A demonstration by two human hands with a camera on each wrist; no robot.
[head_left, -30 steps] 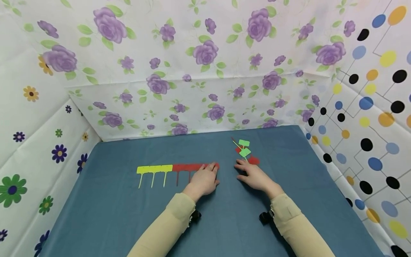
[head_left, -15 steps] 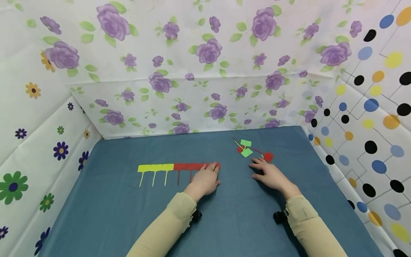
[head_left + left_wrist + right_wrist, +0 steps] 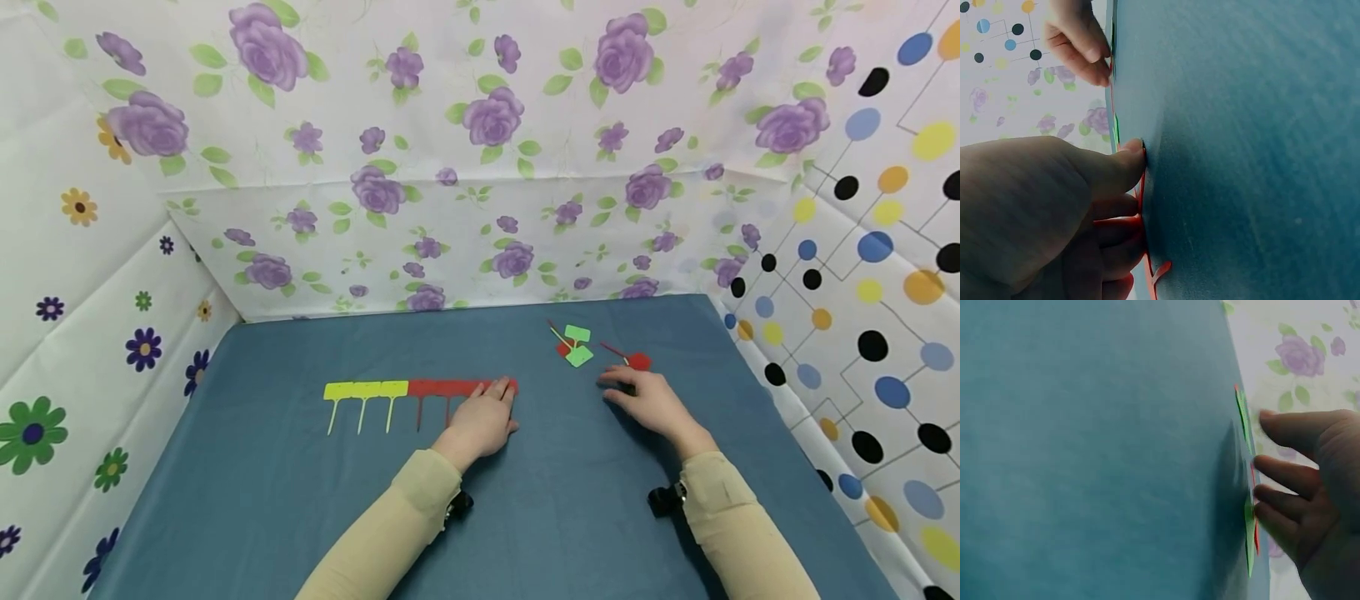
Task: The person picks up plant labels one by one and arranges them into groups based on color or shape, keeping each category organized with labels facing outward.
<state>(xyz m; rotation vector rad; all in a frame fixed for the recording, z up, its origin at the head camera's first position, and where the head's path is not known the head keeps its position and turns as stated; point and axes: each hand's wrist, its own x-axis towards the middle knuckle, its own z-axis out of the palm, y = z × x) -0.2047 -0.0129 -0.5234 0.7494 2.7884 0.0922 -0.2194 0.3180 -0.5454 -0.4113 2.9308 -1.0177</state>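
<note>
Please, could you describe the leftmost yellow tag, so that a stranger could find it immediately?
On the blue table, look at the straight row of tags, whose red part lies partly under the left hand. Follow it left to the yellow part; the leftmost yellow tag alone has no neighbour on its left.

Long sleeves [image 3: 750, 542] of plain beige cloth, softly creased, with banded cuffs [image 3: 426, 483]; a small, blocky black left device [image 3: 459, 505] and matching right device [image 3: 663, 502] at the wrists, beside the cuffs; left hand [image 3: 480, 421] and right hand [image 3: 651, 404] both bare
</note>
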